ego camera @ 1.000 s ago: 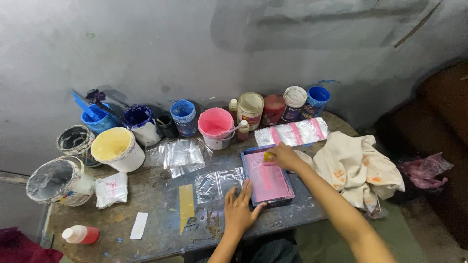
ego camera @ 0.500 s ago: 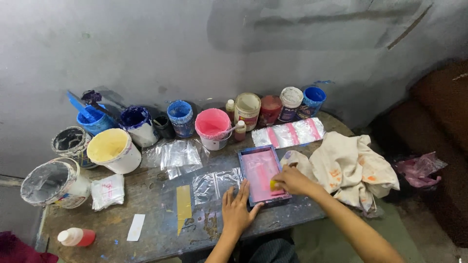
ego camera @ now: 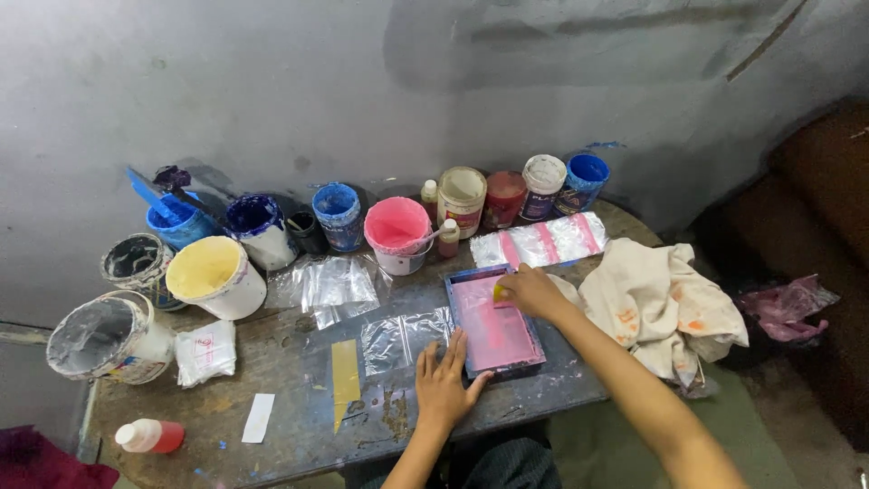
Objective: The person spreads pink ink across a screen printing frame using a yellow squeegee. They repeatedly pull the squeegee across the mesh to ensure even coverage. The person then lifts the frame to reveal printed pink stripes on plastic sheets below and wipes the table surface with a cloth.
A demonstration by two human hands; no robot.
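Centrally, the pink-inked screen frame (ego camera: 493, 328) lies flat on the table (ego camera: 290, 435). My right hand (ego camera: 532, 292) clamps a small yellow squeegee (ego camera: 499, 292) at its top; left hand (ego camera: 444, 380), fingers spread, presses its lower-left edge. Paint tubs (ego camera: 396, 231) stand behind.

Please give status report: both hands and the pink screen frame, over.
Left hand flat on table, steadying the pink screen frame. Right hand presses small yellow piece on frame's upper part. Stained cloth lies beside frame.

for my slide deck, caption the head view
Right hand wipes a pink-inked screen frame; left hand steadies it beside paint tubs.
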